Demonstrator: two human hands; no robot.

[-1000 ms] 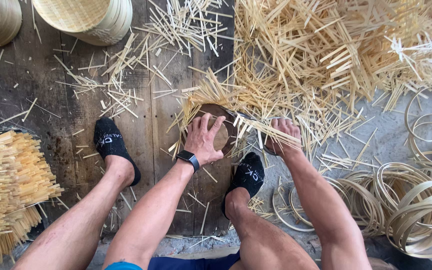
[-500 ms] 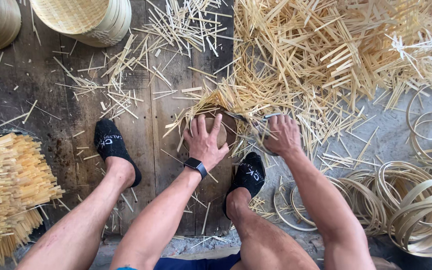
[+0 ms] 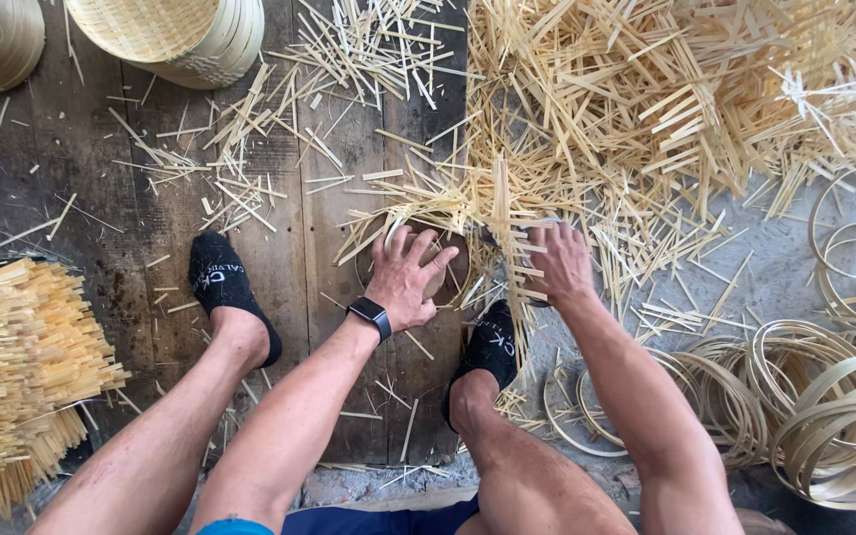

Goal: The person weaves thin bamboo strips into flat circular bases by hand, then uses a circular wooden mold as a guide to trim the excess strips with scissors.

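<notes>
Since the earlier frame your right hand moved left, standing a slat bundle upright at frame centre. Left hand lies flat, fingers spread, on the round disc; right fingers closed on the bundle. Risk: slats fan and slip, grip's low. Bundle pale, thin, uneven.

Small dark smartwatch screen, left wrist.

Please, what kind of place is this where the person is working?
Probably a small basket-weaving workshop, with the work done on the floor. A big pile of bamboo strips covers the ground, coiled bamboo hoops lie at one side, and finished woven baskets are stacked on the wooden boards.
</notes>
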